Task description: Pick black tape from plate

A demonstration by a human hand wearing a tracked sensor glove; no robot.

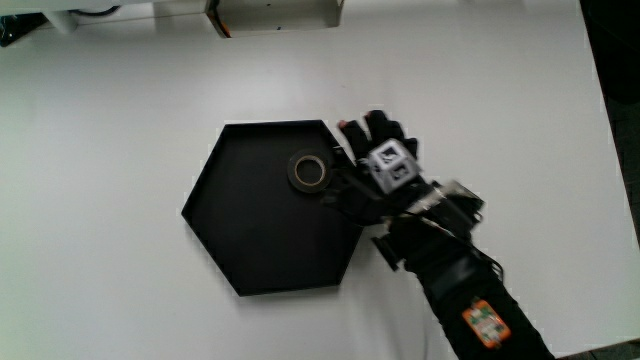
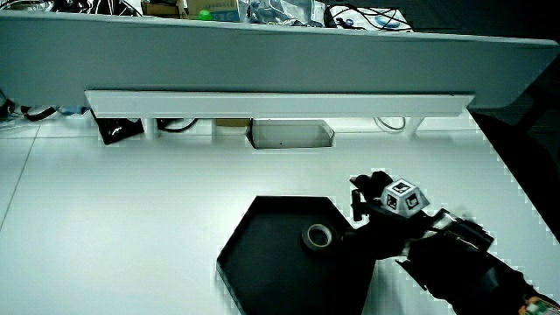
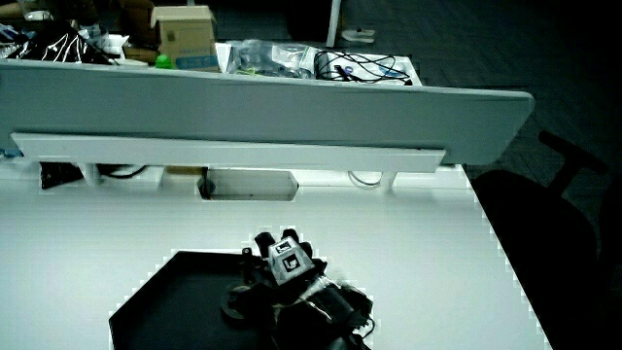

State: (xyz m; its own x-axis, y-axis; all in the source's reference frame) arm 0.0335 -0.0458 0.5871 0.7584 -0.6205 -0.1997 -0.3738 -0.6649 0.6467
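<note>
A black hexagonal plate (image 1: 250, 240) lies on the white table. The roll of black tape (image 1: 309, 171) lies flat inside it, close to the plate's rim and farther from the person than the plate's middle; it also shows in a side view (image 2: 318, 235). The gloved hand (image 1: 372, 160) hovers over that rim, right beside the tape, with its patterned cube facing up. Its fingers are loosely spread and the thumb reaches toward the roll without gripping it. In both side views the hand (image 2: 382, 206) (image 3: 280, 264) hangs low over the plate's edge. The forearm (image 1: 460, 290) runs back toward the person.
A white box (image 1: 275, 14) sits at the table's edge farthest from the person. A low grey partition (image 2: 280, 61) closes off the table, with a white unit (image 2: 291, 133) and a small black object (image 2: 118, 129) under it.
</note>
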